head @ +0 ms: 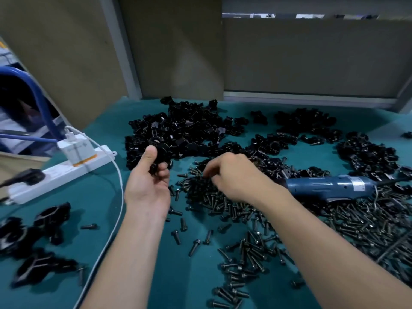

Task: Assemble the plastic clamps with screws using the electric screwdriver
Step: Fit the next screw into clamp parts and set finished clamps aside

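Observation:
My left hand [149, 175] holds a black plastic clamp [161, 150] up above the green table, thumb and fingers curled round it. My right hand [231, 172] reaches down into a pile of dark screws [225, 201], fingers curled at the pile; motion blur hides whether a screw is pinched. The blue electric screwdriver [330, 186] lies on the table just right of my right wrist. A big heap of loose black clamps [187, 128] sits behind both hands.
A white power strip [60, 170] with a plugged charger and white cable [118, 197] lies at the left. Several assembled black clamps [38, 241] rest at the near left. More clamps [367, 155] and screws [367, 228] cover the right side. Beige partition panels [301, 59] stand behind.

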A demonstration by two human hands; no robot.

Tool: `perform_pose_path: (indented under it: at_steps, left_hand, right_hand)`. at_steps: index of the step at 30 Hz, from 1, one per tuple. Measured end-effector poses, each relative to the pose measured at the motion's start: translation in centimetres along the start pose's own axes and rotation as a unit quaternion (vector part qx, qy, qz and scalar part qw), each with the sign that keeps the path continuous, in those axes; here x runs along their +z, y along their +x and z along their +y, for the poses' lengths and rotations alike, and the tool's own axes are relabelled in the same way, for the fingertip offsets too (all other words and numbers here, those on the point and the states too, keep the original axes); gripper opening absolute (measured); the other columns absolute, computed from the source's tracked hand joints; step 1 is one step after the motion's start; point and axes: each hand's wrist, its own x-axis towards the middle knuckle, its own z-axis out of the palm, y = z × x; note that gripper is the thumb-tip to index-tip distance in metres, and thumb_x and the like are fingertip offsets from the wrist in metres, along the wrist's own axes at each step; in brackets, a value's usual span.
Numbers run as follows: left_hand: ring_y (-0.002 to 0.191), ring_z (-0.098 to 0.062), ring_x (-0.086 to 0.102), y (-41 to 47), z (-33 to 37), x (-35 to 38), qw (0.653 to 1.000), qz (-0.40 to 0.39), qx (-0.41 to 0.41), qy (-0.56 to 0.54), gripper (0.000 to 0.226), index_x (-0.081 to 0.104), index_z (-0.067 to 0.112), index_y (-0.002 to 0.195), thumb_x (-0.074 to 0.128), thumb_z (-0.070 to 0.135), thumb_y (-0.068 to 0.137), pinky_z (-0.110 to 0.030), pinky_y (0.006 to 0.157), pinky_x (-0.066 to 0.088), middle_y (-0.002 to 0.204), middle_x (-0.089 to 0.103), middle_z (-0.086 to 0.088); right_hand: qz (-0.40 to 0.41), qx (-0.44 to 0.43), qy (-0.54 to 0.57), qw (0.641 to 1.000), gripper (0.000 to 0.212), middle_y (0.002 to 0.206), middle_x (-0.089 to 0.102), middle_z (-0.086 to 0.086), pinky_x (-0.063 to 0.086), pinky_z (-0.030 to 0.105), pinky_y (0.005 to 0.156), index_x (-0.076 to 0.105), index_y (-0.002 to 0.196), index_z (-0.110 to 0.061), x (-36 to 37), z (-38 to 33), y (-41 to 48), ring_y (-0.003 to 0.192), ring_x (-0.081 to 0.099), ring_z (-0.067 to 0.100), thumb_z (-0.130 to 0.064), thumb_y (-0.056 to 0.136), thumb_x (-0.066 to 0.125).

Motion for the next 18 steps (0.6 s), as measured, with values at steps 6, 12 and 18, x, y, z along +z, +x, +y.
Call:
perform_pose_path:
  at_steps: [6,12,18]
  left_hand:
    - [0.052,-0.008,0.045,0.8,0.1,-0.3,0.998,0.055,-0.015,-0.033,0.009,0.068,0.014,0.09,0.074,0.011,0.094,-0.015,0.043,0.036,0.089,0.065,-0.001]
    - [0.05,-0.009,0.046,1.1,0.3,-0.3,0.996,0.068,-0.025,-0.046,0.009,0.068,0.013,0.09,0.076,0.009,0.092,-0.016,0.043,0.037,0.09,0.067,-0.003]
    - [0.049,-0.009,0.047,0.9,0.1,-0.3,0.996,0.071,-0.032,-0.054,0.01,0.069,0.012,0.09,0.078,0.008,0.09,-0.016,0.042,0.037,0.092,0.068,-0.004]
  right_hand:
    - [-0.033,-0.019,-0.072,0.997,0.021,0.1,0.071,0.005,0.062,0.045,0.08,0.073,0.108,-0.018,1.3,-1.0,3.4,0.087,0.068,0.025,-0.004,0.094,0.067]
    - [-0.002,-0.001,-0.049,0.999,0.01,0.087,0.073,0.003,0.06,0.032,0.069,0.077,0.097,-0.019,1.5,-0.8,3.5,0.075,0.069,0.017,-0.017,0.088,0.08]
    - [0.0,0.004,-0.043,0.999,0.017,0.077,0.072,0.002,0.063,0.034,0.066,0.074,0.083,-0.022,1.3,-1.1,2.4,0.068,0.071,0.017,-0.005,0.089,0.074]
